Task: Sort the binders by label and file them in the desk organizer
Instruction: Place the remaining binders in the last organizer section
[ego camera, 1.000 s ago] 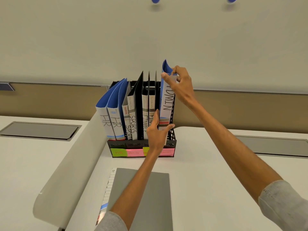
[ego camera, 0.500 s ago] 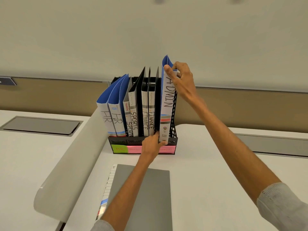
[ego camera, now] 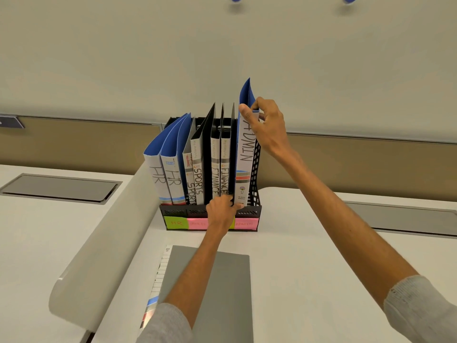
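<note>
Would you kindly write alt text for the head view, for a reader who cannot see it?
A person's right hand pinches the top of an ADMIN binder upright in the rightmost slot of a black organizer, while the left hand holds its lower end. HR, SPORTS and FINANCE binders fill the other slots; a grey binder lies in front.

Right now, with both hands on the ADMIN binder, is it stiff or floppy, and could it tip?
The ADMIN binder probably has a stiff spine: it stands straight between the right hand on top and the left hand at its foot. Its blue cover looks floppier, curving above the spine. Tipping seems unlikely, as the desk organizer flanks it.
</note>
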The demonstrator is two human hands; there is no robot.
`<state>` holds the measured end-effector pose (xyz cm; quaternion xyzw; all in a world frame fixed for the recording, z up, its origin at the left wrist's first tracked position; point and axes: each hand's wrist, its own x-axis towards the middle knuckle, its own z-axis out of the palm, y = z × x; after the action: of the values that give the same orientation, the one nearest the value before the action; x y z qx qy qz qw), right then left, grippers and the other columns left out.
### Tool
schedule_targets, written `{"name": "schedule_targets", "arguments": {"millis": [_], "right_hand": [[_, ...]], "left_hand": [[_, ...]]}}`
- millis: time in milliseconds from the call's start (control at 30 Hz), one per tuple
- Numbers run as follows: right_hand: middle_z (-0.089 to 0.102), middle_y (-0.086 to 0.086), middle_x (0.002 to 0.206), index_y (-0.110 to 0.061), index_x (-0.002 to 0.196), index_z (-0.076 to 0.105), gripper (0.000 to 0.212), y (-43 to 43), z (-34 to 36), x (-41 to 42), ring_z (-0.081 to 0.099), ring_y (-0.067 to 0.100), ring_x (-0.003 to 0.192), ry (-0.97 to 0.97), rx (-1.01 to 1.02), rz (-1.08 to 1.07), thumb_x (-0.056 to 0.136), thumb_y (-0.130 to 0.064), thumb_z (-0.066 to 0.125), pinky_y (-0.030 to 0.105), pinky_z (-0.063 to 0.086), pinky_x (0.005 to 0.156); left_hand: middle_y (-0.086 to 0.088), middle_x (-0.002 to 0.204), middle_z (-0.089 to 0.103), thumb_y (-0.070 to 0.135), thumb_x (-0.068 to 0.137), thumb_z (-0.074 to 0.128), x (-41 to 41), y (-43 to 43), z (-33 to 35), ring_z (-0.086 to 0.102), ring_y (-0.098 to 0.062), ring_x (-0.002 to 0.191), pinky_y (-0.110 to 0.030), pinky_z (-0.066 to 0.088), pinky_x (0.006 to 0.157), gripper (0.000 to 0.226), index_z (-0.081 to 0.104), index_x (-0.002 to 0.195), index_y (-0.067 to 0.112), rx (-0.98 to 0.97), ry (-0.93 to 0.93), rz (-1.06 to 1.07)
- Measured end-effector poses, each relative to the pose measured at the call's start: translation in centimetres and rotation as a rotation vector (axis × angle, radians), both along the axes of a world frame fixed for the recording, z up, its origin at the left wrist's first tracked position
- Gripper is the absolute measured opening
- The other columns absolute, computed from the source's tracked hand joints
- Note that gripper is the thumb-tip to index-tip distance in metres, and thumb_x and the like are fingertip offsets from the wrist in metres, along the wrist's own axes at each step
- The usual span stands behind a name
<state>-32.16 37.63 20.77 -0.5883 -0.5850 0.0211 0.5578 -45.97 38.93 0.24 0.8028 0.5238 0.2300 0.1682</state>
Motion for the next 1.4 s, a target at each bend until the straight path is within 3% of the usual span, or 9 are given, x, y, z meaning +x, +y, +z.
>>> {"name": "schedule_targets", "arguments": {"millis": [200,367,633,800,867,967,1100,1233,1400], "right_hand": [[0.054,0.001,0.106,-0.023,0.082,0.049,0.031,-0.4,0.0,-0.1,0.054,0.005,0.091,-0.003,0.015,-0.039,0.092,-0.051,0.057,0.009,0.043,0.072],[0.055,0.003,0.105,-0.02,0.082,0.049,0.032,-0.7,-0.2,-0.3,0.057,0.013,0.091,-0.036,0.008,-0.057,0.092,-0.05,0.058,0.015,0.048,0.075],[0.056,0.003,0.106,-0.02,0.084,0.05,0.034,-0.9,-0.7,-0.2,0.054,0.001,0.084,0.002,0.004,-0.098,0.091,-0.051,0.059,0.007,0.044,0.065],[0.056,0.005,0.105,-0.019,0.082,0.048,0.034,-1.5,-0.7,0.3,0.06,0.018,0.088,0.032,0.016,-0.125,0.091,-0.05,0.059,0.029,0.056,0.072],[0.056,0.004,0.104,-0.02,0.078,0.049,0.034,-1.8,-0.6,0.4,0.061,0.021,0.091,0.049,0.001,-0.11,0.089,-0.05,0.061,0.032,0.057,0.074],[0.056,0.002,0.102,-0.019,0.079,0.053,0.033,-1.9,-1.0,-0.2,0.059,0.016,0.093,0.024,-0.015,-0.091,0.088,-0.049,0.063,0.026,0.054,0.077],[0.057,0.001,0.101,-0.016,0.082,0.056,0.031,-2.1,-1.5,-0.6,0.055,0.012,0.092,0.002,-0.001,-0.11,0.09,-0.046,0.063,0.021,0.05,0.077],[0.056,0.002,0.097,-0.014,0.081,0.053,0.035,-2.5,-1.4,0.2,0.057,0.019,0.09,0.019,0.001,-0.145,0.091,-0.046,0.062,0.033,0.055,0.079],[0.053,-0.001,0.098,-0.016,0.082,0.053,0.033,-2.3,-1.5,-0.1,0.055,0.014,0.087,0.006,0.008,-0.141,0.092,-0.046,0.061,0.026,0.053,0.075]], "left_hand": [[-0.002,0.105,0.074,0.052,0.083,0.068,0.5,0.5,0.4,0.069,-0.023,0.093,-0.032,0.052,0.072,0.042,0.072,0.108,0.019,0.002,0.123,0.017],[-0.004,0.105,0.073,0.055,0.078,0.072,0.7,1.6,1.2,0.068,-0.024,0.097,-0.032,0.051,0.074,0.048,0.072,0.106,0.015,-0.026,0.189,-0.001],[-0.002,0.109,0.069,0.064,0.087,0.055,0.7,-0.3,0.0,0.065,-0.025,0.098,-0.033,0.05,0.076,0.051,0.069,0.113,0.024,0.046,0.261,-0.031],[0.0,0.106,0.071,0.07,0.085,0.052,1.3,-1.3,0.3,0.067,-0.023,0.097,-0.032,0.049,0.076,0.055,0.068,0.115,0.026,0.013,0.255,0.014],[-0.003,0.127,0.062,0.069,0.085,0.052,1.6,-1.5,0.6,0.064,-0.022,0.106,-0.031,0.045,0.082,0.057,0.064,0.122,0.027,0.017,0.371,-0.032],[-0.008,0.158,0.027,0.063,0.085,0.058,2.1,-2.3,0.7,0.054,-0.026,0.124,-0.039,0.035,0.104,0.063,0.052,0.136,0.027,-0.002,0.485,-0.058],[-0.005,0.109,0.07,0.068,0.085,0.053,1.8,-2.8,-0.3,0.066,-0.027,0.098,-0.035,0.05,0.078,0.055,0.068,0.111,0.022,-0.02,0.243,0.051],[-0.006,0.085,0.071,0.085,0.069,0.054,2.2,-3.2,-0.1,0.069,-0.029,0.084,-0.035,0.052,0.067,0.077,0.063,0.101,0.016,0.006,0.1,0.21],[-0.006,0.08,0.07,0.088,0.065,0.052,3.8,-3.2,0.1,0.069,-0.027,0.078,-0.035,0.05,0.07,0.079,0.062,0.091,0.013,-0.007,0.143,0.258]]}}
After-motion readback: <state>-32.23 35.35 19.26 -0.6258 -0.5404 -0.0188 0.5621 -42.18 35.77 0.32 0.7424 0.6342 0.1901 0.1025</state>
